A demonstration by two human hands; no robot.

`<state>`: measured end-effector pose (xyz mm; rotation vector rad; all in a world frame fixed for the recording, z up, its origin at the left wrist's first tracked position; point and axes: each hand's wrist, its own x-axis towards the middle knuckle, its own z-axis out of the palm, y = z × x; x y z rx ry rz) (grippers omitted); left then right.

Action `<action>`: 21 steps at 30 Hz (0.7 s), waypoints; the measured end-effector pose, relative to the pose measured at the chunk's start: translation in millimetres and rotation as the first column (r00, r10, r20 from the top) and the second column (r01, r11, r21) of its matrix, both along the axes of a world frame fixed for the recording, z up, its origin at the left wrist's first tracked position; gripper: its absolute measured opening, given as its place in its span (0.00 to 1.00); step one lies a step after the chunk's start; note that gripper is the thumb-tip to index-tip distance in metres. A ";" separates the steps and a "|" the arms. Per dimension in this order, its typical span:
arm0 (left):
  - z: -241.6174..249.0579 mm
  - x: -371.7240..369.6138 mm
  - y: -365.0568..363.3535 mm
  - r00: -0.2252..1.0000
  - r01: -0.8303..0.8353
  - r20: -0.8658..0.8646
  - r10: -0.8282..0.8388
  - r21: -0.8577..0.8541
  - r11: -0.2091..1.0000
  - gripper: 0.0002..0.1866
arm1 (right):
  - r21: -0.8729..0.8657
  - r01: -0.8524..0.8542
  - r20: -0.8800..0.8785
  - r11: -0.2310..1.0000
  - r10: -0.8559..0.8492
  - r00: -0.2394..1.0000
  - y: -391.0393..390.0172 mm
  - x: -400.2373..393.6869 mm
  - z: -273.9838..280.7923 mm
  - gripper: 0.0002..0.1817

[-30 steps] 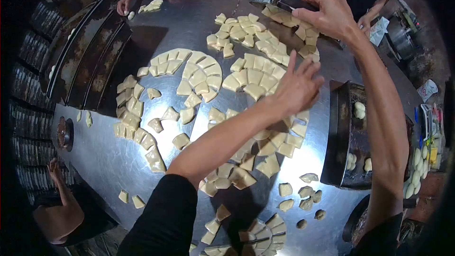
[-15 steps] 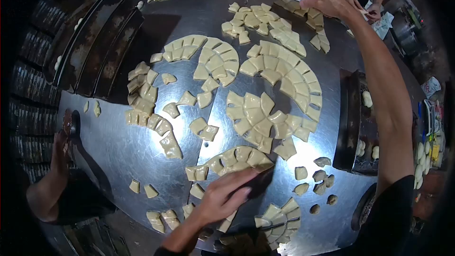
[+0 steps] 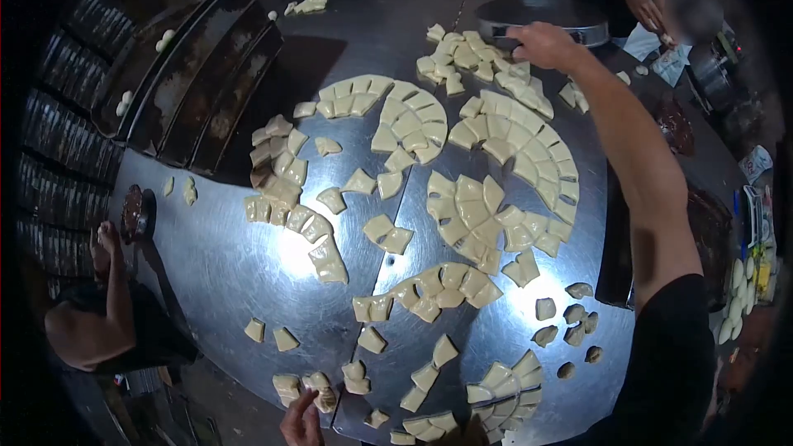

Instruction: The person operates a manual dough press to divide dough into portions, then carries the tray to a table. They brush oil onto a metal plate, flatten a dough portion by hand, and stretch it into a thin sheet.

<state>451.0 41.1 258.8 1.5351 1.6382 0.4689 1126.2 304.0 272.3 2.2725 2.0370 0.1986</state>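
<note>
Flat, shiny pieces of cut dough [image 3: 467, 202] lie across the metal table, some joined in fans and arcs. At the far side, my right hand [image 3: 545, 45] has its fingers closed over the near edge of a round, dark pan-like thing [image 3: 541, 10] with a shiny metal rim. My left hand [image 3: 301, 421] is low at the near edge, partly cut off by the frame. Its fingers are slightly apart, and the fingertips reach a small dough piece [image 3: 320, 391]. Another fan of dough [image 3: 504, 396] lies to its right.
Dark metal trays [image 3: 215, 83] stand at the left, and another dark tray [image 3: 615, 239] is partly behind my right arm. A co-worker's hands [image 3: 652, 12] are at upper right; another person's arm [image 3: 116, 297] is at left. Round dough balls [image 3: 738, 297] sit far right.
My left hand has left the middle dough strip and moved down and left. My right hand held a dark-handled thing with a metal end; now a round pan-like thing shows under it.
</note>
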 end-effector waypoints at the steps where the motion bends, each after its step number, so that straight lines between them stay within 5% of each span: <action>1: 4.4 0.4 -3.3 0.999 0.017 -0.037 -0.017 -0.020 1.000 0.16 | 0.013 0.013 0.010 1.000 -0.013 1.000 3.1 -9.3 4.3 0.21; 6: -1.2 -14.2 -28.8 0.989 0.084 -0.126 -0.081 0.019 0.996 0.15 | -0.066 -0.021 0.172 0.998 0.032 0.985 24.7 -49.6 17.5 0.16; 10: 11.3 -5.0 -36.9 0.998 -0.003 -0.059 0.005 0.033 0.999 0.15 | 0.015 -0.092 0.123 0.996 0.090 0.988 40.3 -81.8 27.0 0.15; 14: 6.3 -3.1 -39.0 0.994 0.109 -0.027 -0.106 0.175 0.979 0.14 | 0.282 0.002 -0.160 0.959 0.045 0.986 51.5 -100.3 62.1 0.17; 16: 19.4 12.5 -33.1 0.985 0.158 0.034 -0.170 0.225 0.961 0.14 | 0.551 0.136 -0.377 0.823 0.100 0.921 54.4 -97.0 85.8 0.22; 20: 20.7 16.5 -24.7 0.955 0.246 0.119 -0.273 0.200 0.948 0.13 | 0.696 0.153 -0.368 0.702 0.166 0.915 32.2 -94.3 128.2 0.25; 21: 17.4 16.1 -21.8 0.940 0.240 0.195 -0.279 0.201 0.950 0.14 | 0.702 0.233 -0.486 0.673 0.213 0.848 23.4 -93.1 140.5 0.24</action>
